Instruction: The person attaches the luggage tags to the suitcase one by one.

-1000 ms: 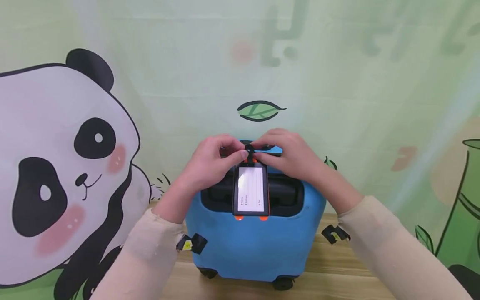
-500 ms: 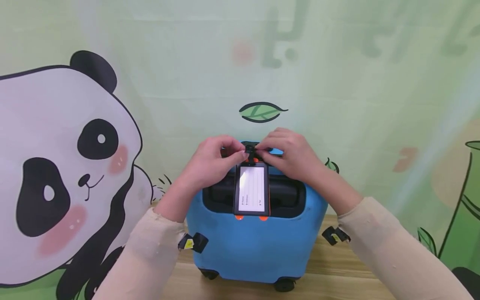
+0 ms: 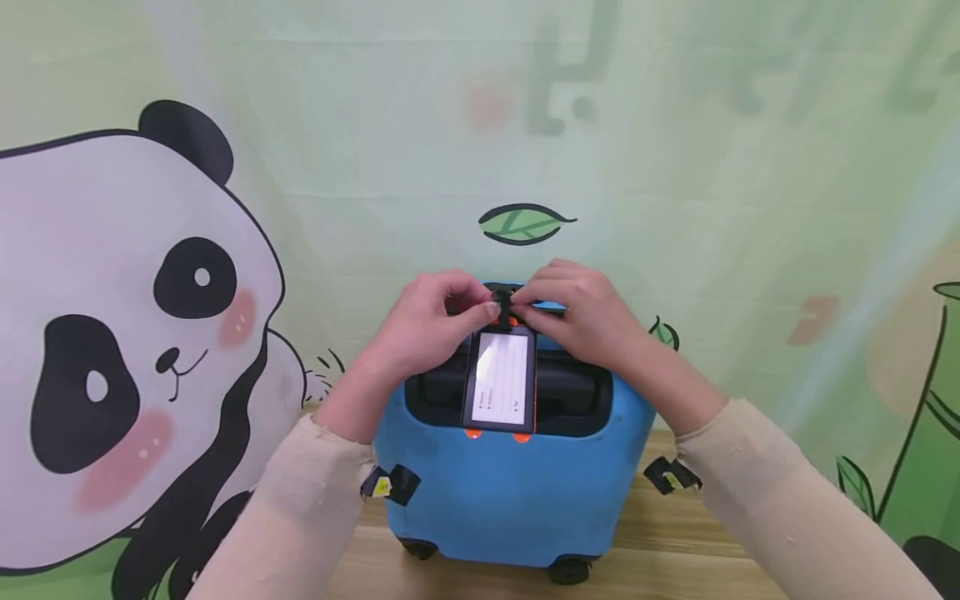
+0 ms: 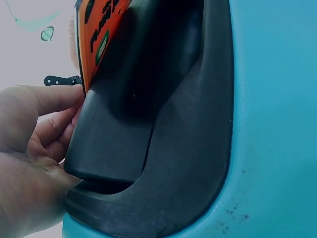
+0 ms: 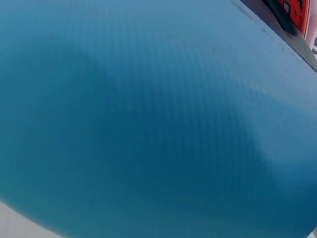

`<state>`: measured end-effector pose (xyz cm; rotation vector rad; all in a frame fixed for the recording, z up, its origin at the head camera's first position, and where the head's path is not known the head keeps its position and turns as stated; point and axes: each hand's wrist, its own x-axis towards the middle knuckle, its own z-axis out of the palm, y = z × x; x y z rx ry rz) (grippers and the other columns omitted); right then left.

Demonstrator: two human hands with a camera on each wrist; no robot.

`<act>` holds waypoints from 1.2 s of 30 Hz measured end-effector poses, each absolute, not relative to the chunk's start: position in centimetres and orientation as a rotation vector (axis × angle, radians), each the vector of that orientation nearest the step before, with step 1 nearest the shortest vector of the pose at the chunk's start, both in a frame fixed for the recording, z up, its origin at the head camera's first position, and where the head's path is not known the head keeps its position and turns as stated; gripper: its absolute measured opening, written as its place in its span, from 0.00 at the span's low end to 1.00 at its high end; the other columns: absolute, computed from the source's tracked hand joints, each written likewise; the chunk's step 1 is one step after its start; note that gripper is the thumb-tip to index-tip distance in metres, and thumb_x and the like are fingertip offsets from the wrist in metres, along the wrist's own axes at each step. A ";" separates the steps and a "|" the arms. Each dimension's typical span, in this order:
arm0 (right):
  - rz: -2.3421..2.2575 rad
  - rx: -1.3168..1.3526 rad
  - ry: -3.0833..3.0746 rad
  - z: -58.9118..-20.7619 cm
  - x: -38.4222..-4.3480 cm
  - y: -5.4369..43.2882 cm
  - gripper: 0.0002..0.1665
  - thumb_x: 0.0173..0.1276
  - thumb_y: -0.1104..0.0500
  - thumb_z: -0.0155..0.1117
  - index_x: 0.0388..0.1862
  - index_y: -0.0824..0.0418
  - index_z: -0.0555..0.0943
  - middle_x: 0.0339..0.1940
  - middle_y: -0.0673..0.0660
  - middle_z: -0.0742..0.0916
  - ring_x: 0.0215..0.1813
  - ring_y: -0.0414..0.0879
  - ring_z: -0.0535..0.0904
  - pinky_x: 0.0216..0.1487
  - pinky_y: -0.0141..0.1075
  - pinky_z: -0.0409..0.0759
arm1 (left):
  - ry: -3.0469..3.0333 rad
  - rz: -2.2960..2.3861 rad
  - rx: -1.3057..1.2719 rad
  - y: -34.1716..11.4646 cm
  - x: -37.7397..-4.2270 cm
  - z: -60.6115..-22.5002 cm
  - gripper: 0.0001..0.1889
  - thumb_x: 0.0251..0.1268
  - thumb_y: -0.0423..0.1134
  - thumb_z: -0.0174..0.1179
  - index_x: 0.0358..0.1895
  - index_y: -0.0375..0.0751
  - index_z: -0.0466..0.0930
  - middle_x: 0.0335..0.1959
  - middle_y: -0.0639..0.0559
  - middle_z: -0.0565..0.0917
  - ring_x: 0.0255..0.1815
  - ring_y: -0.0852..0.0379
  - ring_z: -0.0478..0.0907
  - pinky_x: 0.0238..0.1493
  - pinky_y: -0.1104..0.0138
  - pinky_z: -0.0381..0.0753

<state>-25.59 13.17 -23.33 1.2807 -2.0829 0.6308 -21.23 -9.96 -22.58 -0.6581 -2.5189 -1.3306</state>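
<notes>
A luggage tag (image 3: pixel 501 379) with a white card in a black frame hangs at the top of a blue suitcase (image 3: pixel 502 492). Between finger and thumb, my left hand (image 3: pixel 423 321) pinches the tag's black strap (image 3: pixel 505 308). My right hand (image 3: pixel 581 308) pinches the strap from the other side, its fingertips partly hidden. In the left wrist view, the strap's end (image 4: pixel 59 81) with holes sticks out above my left hand (image 4: pixel 25 124), beside the tag's orange back (image 4: pixel 101 29). The right wrist view is mostly the blue shell (image 5: pixel 163 124), with a bit of the orange tag (image 5: pixel 298 12) in the corner.
The black handle recess (image 3: pixel 573 383) lies under the tag. The suitcase stands on black wheels (image 3: pixel 570 570) on a wood-look surface (image 3: pixel 675 533). Behind it hangs a green backdrop (image 3: pixel 360 125) with a printed panda (image 3: pixel 112 250).
Both hands stay at the strap with small finger shifts. The tag's lower end has swung slightly left.
</notes>
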 end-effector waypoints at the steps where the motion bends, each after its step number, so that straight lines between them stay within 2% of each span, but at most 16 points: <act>1: 0.643 1.281 -2.089 -23.3 -25.6 13.2 0.07 0.67 0.68 0.77 0.43 0.64 0.92 0.40 0.58 0.92 0.45 0.53 0.85 0.49 0.48 0.87 | -2.517 -1.333 -0.658 -10.0 -21.3 -22.6 0.07 0.77 0.39 0.66 0.47 0.40 0.89 0.44 0.48 0.88 0.46 0.49 0.81 0.50 0.56 0.81; 12: 0.766 1.170 -2.107 -22.7 -24.5 14.3 0.10 0.67 0.63 0.80 0.47 0.61 0.91 0.42 0.55 0.91 0.49 0.48 0.84 0.51 0.46 0.85 | -2.518 -1.324 -0.635 -9.9 -21.3 -22.8 0.08 0.76 0.40 0.66 0.47 0.41 0.90 0.43 0.49 0.88 0.46 0.49 0.80 0.49 0.56 0.81; 21: 0.678 1.270 -1.931 -22.5 -24.3 13.2 0.10 0.63 0.69 0.81 0.42 0.64 0.90 0.38 0.57 0.90 0.44 0.51 0.83 0.45 0.44 0.85 | -2.495 -1.276 -0.614 -9.5 -21.1 -22.7 0.07 0.75 0.40 0.67 0.46 0.41 0.90 0.41 0.49 0.88 0.44 0.50 0.80 0.47 0.57 0.82; 36: 0.798 1.242 -1.969 -22.8 -23.9 13.2 0.06 0.66 0.70 0.76 0.41 0.64 0.89 0.37 0.57 0.89 0.45 0.50 0.81 0.48 0.42 0.82 | -2.538 -1.252 -0.475 -8.2 -20.4 -22.4 0.08 0.75 0.40 0.66 0.46 0.41 0.89 0.40 0.48 0.88 0.42 0.50 0.81 0.45 0.59 0.83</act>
